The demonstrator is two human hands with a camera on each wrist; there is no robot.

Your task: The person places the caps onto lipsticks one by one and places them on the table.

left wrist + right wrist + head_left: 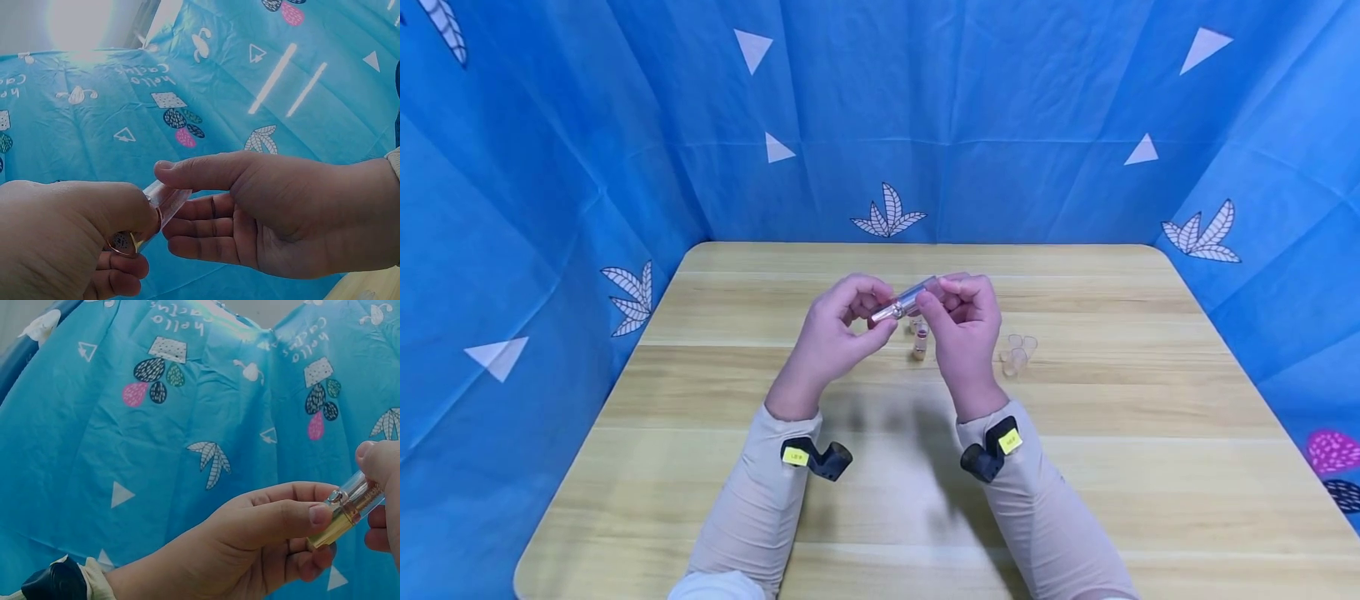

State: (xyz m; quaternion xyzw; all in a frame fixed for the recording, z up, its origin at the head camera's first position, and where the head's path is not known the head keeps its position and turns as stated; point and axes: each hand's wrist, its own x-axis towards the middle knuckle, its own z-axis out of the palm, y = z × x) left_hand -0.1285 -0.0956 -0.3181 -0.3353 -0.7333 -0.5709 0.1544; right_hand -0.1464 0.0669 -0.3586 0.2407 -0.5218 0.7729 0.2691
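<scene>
A lipstick tube (910, 302) with a shiny gold base (331, 530) and a clear cap (172, 203) is held above the table between both hands. My left hand (827, 337) pinches the gold base between thumb and fingers. At the capped end, my right hand (966, 333) grips the clear cap with its thumb and fingers. The cap surrounds the upper part of the tube; whether it sits fully down I cannot tell. Below the hands, an uncapped lipstick (920, 342) stands on the table, and another small piece behind it is partly hidden.
Several clear caps (1015, 358) lie grouped on the wooden table (1112, 400), right of the right hand. A blue patterned curtain (1000, 108) hangs behind the table and along its sides. Both wrists wear black camera mounts (827, 461).
</scene>
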